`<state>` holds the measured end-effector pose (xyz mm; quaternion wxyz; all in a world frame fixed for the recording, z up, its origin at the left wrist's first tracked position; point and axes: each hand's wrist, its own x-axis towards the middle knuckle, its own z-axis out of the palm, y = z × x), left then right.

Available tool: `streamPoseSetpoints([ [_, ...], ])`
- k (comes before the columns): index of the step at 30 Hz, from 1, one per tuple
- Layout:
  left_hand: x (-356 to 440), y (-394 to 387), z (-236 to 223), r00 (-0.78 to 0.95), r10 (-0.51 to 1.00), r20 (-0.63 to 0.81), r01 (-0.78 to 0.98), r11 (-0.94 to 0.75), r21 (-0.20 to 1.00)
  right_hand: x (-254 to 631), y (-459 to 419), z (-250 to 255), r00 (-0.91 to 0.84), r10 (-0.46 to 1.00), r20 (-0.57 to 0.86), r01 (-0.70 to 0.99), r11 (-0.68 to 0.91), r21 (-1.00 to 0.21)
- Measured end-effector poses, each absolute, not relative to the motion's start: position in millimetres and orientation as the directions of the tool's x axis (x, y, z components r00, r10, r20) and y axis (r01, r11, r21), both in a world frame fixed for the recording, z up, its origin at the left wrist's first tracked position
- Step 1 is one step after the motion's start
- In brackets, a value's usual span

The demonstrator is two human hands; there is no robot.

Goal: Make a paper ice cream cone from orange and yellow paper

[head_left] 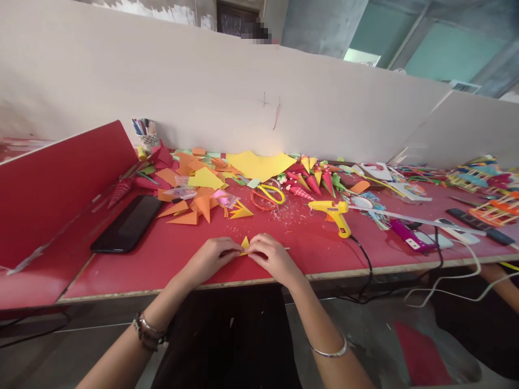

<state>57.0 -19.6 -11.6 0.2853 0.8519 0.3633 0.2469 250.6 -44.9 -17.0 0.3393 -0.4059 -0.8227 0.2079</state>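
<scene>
Near the front edge of the red table, my left hand point(214, 254) and my right hand point(272, 255) meet over a small piece of yellow paper point(245, 242). The fingers of both hands are pinched on it, and its pointed tip stands up between them. Most of the paper is hidden behind the fingers. A thin pale stick end point(287, 248) pokes out past my right hand; whether that hand grips it I cannot tell. Beyond the hands lie a yellow-striped paper cone point(241, 210), orange paper cones point(203, 206) and yellow-handled scissors point(273, 193).
A yellow glue gun point(333, 213) lies to the right, its black cord hanging over the table edge. To the left are a black phone point(128, 224) and an upright red board point(60, 189). Finished-looking cones point(314, 181) and paper scraps point(259, 165) line the wall. Another person's arm point(505, 286) shows at far right.
</scene>
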Motion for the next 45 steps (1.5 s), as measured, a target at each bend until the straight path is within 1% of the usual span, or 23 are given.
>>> streamPoseSetpoints([
  [4, 58, -21, -13, 0.631, 0.740, 0.232, 0.496, -0.615, 0.614, 251, -44, -18, -0.454, 0.806, 0.379, 0.508, 0.584, -0.633],
  [9, 58, -26, -14, 0.665, 0.701, 0.255, 0.572, -0.699, 0.429, 251, -44, -18, -0.464, 0.803, 0.375, 0.544, 0.592, -0.595],
  [12, 59, -31, -13, 0.645, 0.722, 0.250, 0.625, -0.687, 0.371, 252, -43, -17, -0.480, 0.794, 0.373, 0.549, 0.604, -0.578],
  [17, 61, -36, -9, 0.558, 0.790, 0.254, 0.730, -0.613, 0.302, 251, -44, -15, -0.481, 0.801, 0.358, 0.544, 0.592, -0.594],
  [19, 61, -34, -8, 0.541, 0.806, 0.239, 0.740, -0.592, 0.320, 249, -45, -15, -0.456, 0.816, 0.354, 0.558, 0.573, -0.601],
  [26, 59, -22, -6, 0.567, 0.803, 0.183, 0.630, -0.566, 0.531, 240, -51, -15, -0.339, 0.881, 0.331, 0.590, 0.473, -0.654],
  [29, 57, -22, -7, 0.566, 0.804, 0.181, 0.594, -0.550, 0.586, 237, -53, -14, -0.309, 0.895, 0.322, 0.602, 0.446, -0.662],
  [32, 56, -25, -8, 0.581, 0.791, 0.195, 0.545, -0.555, 0.629, 236, -55, -13, -0.311, 0.891, 0.332, 0.609, 0.454, -0.650],
  [35, 55, -28, -9, 0.577, 0.788, 0.216, 0.531, -0.563, 0.633, 236, -55, -13, -0.331, 0.880, 0.341, 0.620, 0.476, -0.624],
  [42, 59, -30, -6, 0.604, 0.765, 0.221, 0.582, -0.613, 0.534, 235, -57, -18, -0.364, 0.860, 0.357, 0.701, 0.506, -0.503],
  [45, 61, -30, -5, 0.594, 0.779, 0.203, 0.594, -0.594, 0.542, 234, -57, -19, -0.371, 0.857, 0.357, 0.719, 0.509, -0.474],
])
